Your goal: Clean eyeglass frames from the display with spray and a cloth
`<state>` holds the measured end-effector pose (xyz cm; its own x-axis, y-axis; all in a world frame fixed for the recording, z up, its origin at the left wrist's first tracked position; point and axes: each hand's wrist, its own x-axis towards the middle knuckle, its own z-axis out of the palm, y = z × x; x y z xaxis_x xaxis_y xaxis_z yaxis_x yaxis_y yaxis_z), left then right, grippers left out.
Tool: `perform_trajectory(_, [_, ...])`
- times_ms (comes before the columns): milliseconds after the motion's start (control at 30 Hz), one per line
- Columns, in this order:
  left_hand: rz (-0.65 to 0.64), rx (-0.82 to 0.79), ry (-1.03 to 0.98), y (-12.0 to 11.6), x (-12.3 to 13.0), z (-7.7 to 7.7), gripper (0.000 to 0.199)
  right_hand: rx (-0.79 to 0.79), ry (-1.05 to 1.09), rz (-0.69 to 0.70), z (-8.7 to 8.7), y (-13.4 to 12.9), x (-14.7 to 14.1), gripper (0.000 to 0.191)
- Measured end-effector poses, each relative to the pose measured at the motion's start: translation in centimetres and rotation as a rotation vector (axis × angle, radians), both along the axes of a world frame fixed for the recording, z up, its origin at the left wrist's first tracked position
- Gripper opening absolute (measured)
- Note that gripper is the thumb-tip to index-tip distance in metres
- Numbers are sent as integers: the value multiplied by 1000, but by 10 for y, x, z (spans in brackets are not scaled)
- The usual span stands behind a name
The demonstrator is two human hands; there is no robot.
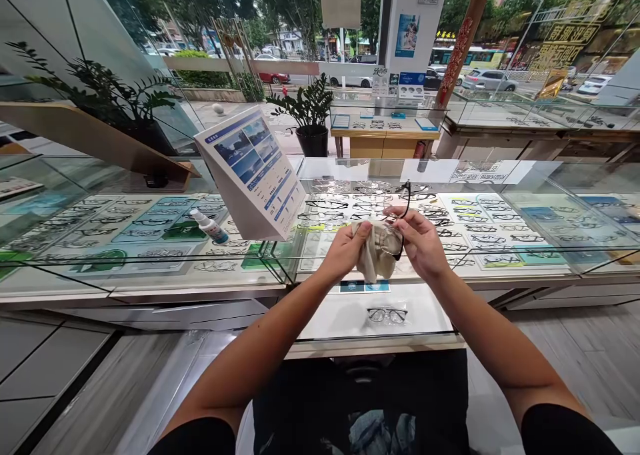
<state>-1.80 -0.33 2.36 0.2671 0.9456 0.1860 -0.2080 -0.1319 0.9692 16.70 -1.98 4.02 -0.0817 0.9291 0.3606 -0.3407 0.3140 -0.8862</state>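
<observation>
Above the glass display counter, my left hand (349, 247) is closed on a beige cloth (374, 260), which hangs down from the fingers and lies against a lens. My right hand (421, 242) pinches a pair of dark-framed eyeglasses (401, 247), with one temple sticking up past the fingers. Both hands are close together, and the cloth hides part of the frame. Below them, a second pair of glasses (387, 316) rests on the white surface of a pulled-out drawer or shelf near my body.
Rows of eyeglasses (327, 204) fill the glass counter (260, 283). A white spray bottle (209, 226) and a tent-shaped desk calendar (250, 175) stand on top, left of my hands. Behind are a potted plant (311, 118) and another display table (385, 135).
</observation>
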Motion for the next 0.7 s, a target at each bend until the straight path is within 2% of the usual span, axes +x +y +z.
perform_trajectory(133, [66, -76, -93, 7, -5, 2, 74, 82, -106, 65, -2, 4, 5, 30])
perform_trajectory(267, [90, -111, -141, 8, -11, 7, 73, 85, -221, 128, -9, 7, 3, 31])
perform_trajectory(500, [15, -82, -149, 4, -14, 15, 70, 58, -337, 161, -7, 4, -1, 36])
perform_trajectory(700, [-6, -47, -153, 3, -15, 16, 66, 39, -293, 216, -7, 4, -2, 34])
